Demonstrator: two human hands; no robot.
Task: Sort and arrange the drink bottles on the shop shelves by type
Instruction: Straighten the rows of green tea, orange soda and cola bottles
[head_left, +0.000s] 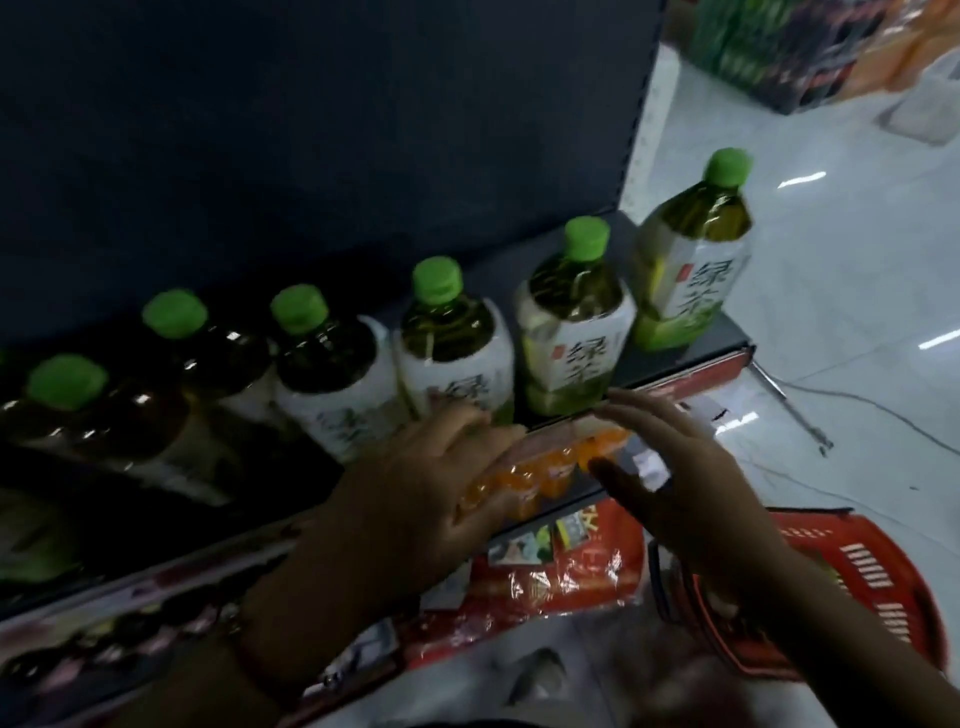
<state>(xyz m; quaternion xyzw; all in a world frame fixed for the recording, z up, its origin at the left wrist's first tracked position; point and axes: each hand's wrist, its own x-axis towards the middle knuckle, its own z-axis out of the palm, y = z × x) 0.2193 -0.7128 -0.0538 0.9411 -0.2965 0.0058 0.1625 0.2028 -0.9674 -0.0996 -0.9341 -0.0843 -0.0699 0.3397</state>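
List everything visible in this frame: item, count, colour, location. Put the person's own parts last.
green tea bottles: six, green caps, white-green labels, one row on the shelf
shelf: one, dark grey, red front strip
orange drink pack: one, small orange bottles in wrap, at shelf edge between both hands
red packages: count unclear, on the level below
basket: one, red, on floor, right
floor: white tiles
stacked goods: green and orange, blurred, far right
left hand: on the pack
right hand: fingers spread, at the pack's right end
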